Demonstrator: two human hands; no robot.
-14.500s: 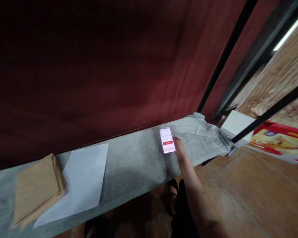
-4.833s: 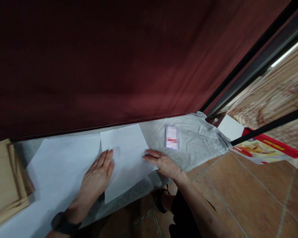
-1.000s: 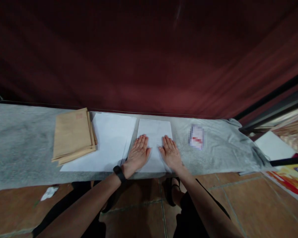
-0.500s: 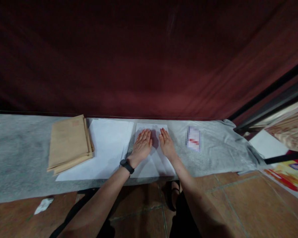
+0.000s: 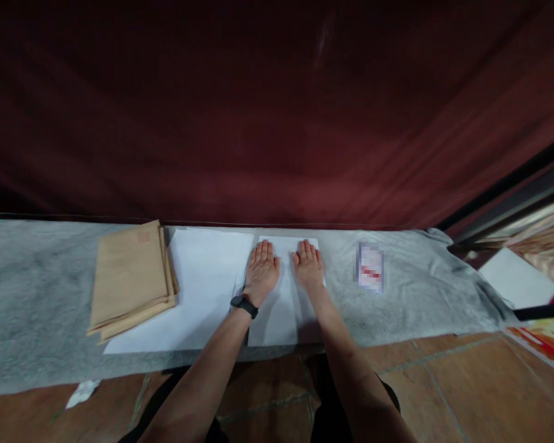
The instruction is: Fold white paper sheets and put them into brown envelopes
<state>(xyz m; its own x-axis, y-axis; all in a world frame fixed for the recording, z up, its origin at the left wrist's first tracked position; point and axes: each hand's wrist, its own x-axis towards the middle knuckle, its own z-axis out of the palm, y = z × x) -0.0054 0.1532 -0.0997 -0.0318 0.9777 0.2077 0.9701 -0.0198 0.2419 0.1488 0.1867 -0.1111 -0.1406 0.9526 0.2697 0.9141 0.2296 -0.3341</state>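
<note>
A white sheet of paper (image 5: 277, 323) with a faint lengthwise crease lies in front of me on the grey cloth. My left hand (image 5: 262, 271) rests flat on its left part, fingers extended and pointing away from me, a dark watch on the wrist. On the right part of the same sheet lies my right hand (image 5: 308, 266), palm down with the fingers stretched out. Neither hand grips anything. More white paper (image 5: 207, 277) is spread just left of the sheet, partly under a pile of brown envelopes (image 5: 129, 271).
The grey cloth (image 5: 420, 277) covers a long, narrow surface against a dark red drape (image 5: 277, 123). A small blurred card (image 5: 370, 267) with a red mark lies to the right. White paper (image 5: 517, 278) and dark bars stand at far right. Crumpled tissue (image 5: 83, 392) is on the tiled floor.
Both hands have shifted outward on the sheet, my left hand toward its left edge and my right hand toward its right edge. The view has moved slightly.
</note>
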